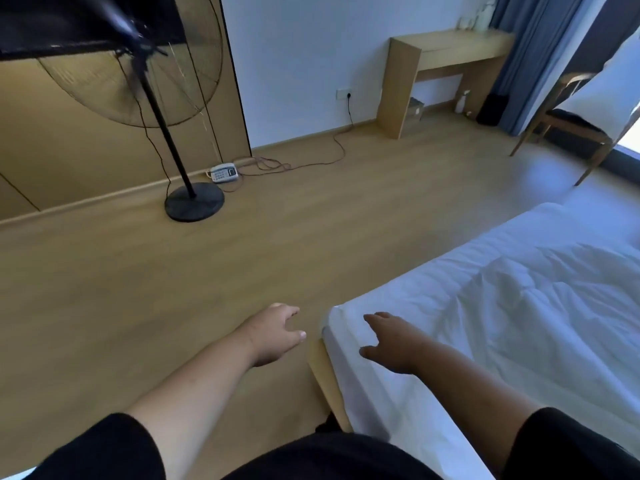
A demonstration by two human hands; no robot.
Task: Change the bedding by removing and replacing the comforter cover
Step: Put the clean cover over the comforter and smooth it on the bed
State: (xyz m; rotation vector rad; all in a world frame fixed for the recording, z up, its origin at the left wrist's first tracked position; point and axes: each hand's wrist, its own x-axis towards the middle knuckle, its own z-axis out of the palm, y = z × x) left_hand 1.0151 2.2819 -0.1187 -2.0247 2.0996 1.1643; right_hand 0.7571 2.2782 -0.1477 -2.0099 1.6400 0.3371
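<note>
Both hands empty: left hand over floor; right hand over bed corner

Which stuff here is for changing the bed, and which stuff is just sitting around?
For the job:
- bed, at its corner
- white comforter, rumpled on top
- left hand, over the floor
- right hand, over the bed corner

Just sitting around:
- standing fan
- power strip on the floor
- wooden desk
- chair
- blue curtain

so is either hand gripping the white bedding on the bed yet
No, the left hand is spread open over the wooden floor, and the right hand reaches open-fingered above the white bedding at the mattress corner, pinching nothing.
</note>
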